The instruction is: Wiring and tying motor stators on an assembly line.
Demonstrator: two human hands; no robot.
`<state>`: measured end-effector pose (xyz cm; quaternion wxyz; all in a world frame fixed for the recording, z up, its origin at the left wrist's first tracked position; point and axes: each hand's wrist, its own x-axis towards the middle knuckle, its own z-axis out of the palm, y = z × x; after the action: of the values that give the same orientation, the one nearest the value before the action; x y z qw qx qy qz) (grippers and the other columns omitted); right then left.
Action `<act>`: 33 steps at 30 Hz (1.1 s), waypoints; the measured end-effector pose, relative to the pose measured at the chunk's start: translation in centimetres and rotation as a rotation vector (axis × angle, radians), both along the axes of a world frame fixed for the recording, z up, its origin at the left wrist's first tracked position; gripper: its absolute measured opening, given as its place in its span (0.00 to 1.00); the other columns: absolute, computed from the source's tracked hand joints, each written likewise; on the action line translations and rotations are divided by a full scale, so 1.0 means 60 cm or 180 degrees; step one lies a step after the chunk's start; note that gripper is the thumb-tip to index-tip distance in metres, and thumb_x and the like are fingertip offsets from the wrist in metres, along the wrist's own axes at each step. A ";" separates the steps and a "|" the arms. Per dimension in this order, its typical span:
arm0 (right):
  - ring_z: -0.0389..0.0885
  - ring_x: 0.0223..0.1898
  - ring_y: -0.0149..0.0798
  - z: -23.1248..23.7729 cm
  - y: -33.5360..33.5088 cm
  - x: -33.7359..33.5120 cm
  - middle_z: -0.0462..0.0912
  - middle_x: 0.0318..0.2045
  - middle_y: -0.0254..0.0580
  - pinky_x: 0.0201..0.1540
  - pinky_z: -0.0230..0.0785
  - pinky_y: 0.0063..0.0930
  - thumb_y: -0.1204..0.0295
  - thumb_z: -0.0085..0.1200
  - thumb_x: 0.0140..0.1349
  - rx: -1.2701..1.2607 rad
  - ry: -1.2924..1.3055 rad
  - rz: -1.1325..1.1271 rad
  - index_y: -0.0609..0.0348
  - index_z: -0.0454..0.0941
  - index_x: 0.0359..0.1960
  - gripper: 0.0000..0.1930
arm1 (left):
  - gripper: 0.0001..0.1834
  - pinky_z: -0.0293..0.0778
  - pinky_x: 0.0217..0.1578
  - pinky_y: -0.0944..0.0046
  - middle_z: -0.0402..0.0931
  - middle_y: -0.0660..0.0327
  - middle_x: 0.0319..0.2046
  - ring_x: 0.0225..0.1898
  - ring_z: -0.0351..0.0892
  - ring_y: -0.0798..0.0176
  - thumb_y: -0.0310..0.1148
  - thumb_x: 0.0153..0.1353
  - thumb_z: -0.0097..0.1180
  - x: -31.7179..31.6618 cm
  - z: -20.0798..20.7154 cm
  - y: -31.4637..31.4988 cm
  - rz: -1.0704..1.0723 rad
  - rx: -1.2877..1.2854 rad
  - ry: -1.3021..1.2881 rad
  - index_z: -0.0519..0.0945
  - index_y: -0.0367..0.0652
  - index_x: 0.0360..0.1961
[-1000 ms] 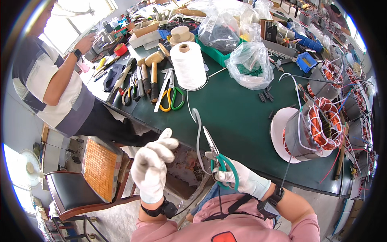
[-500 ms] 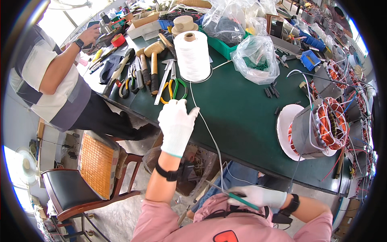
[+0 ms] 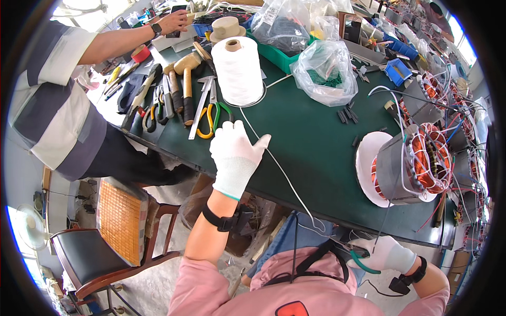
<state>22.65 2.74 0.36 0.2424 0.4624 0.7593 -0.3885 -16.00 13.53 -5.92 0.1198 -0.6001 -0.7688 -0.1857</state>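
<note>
My left hand [image 3: 238,152], in a white glove, is over the table's near edge with its thumb spread from the fingers and nothing visibly held. Just beyond its fingertips are the yellow-and-green handles [image 3: 216,118] of a hand tool. White cord [image 3: 284,176] runs from a large white spool [image 3: 237,71], beside my left thumb, down over the table edge to my lap. Low on the right, my gloved right hand [image 3: 383,254] is closed around a thin metal tool with a curved green handle [image 3: 363,263]. Its exact kind is unclear, as the fingers cover part of it.
A wire-wound motor stator [image 3: 414,166] sits on a white disc at the right. Mallets [image 3: 185,68], calipers [image 3: 200,108] and other tools lie left of the spool. Beyond are a plastic bag [image 3: 327,73] and green tray [image 3: 284,60]. Another person [image 3: 63,105] stands left, near a chair [image 3: 95,255].
My right hand has moved right with the green-handled tool, away from the cord. The cord's lower part now hangs in a loose bend. The other person's arm reaches farther over the table.
</note>
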 end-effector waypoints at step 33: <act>0.65 0.32 0.21 -0.079 0.052 -0.264 0.72 0.37 0.30 0.34 0.59 0.15 0.21 0.49 0.55 -0.2931 0.3960 -0.1136 0.65 0.65 0.70 0.58 | 0.16 0.76 0.38 0.71 0.83 0.60 0.38 0.34 0.80 0.70 0.21 0.64 0.58 -0.011 0.067 -0.199 -0.1516 -0.0663 -0.5999 0.80 0.30 0.54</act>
<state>6.80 5.83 -4.38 -0.1253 0.1286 0.4329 -0.8834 -16.67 1.59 -1.91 -0.6379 -0.3530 -0.4208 -0.5398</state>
